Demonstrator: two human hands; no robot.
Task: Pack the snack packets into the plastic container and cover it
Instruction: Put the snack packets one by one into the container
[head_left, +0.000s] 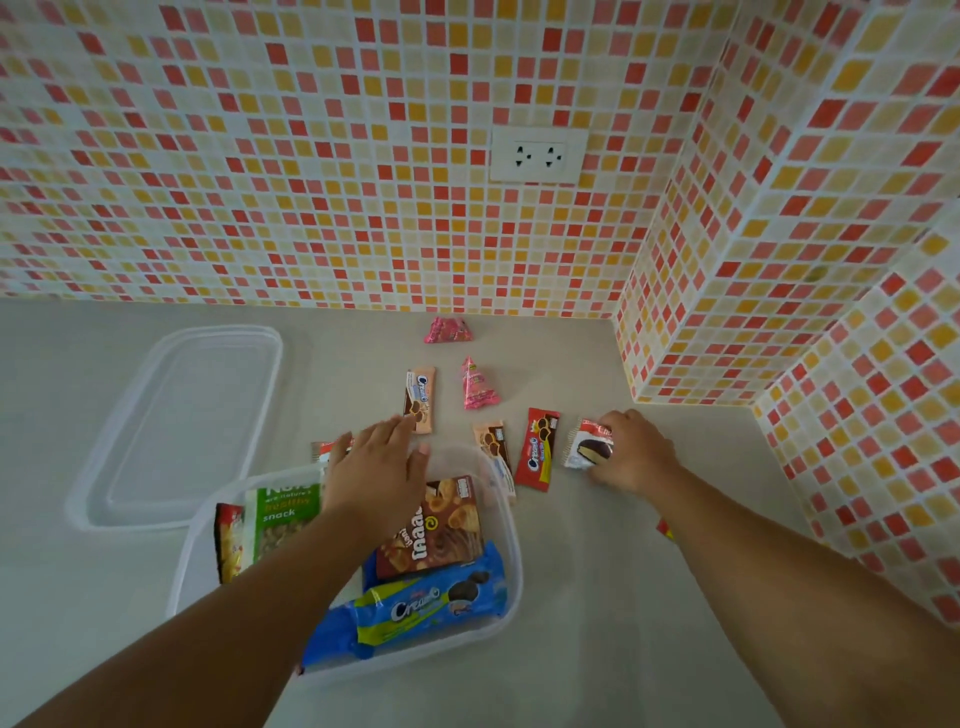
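Observation:
The clear plastic container (511, 540) sits on the counter in front of me. It holds a green nut snack pack (278, 525), a brown biscuit box (441, 530) and a blue Cream-O pack (431, 605). My left hand (376, 475) hovers flat over the container's far rim, fingers spread, partly covering a red and white packet (323, 451). My right hand (631, 452) grips a white choco pie packet (589, 446) on the counter. Loose beyond the container lie a red Cream-O packet (537, 449), two peach packets (420, 397) (493, 447) and two pink triangular packets (475, 384) (447, 330).
The clear lid (179, 426) lies flat on the counter, left of the container. A tiled wall stands behind with a white socket (537, 155), and a tiled column (727, 291) juts out at the right. Something red and yellow (664, 529) peeks out under my right forearm.

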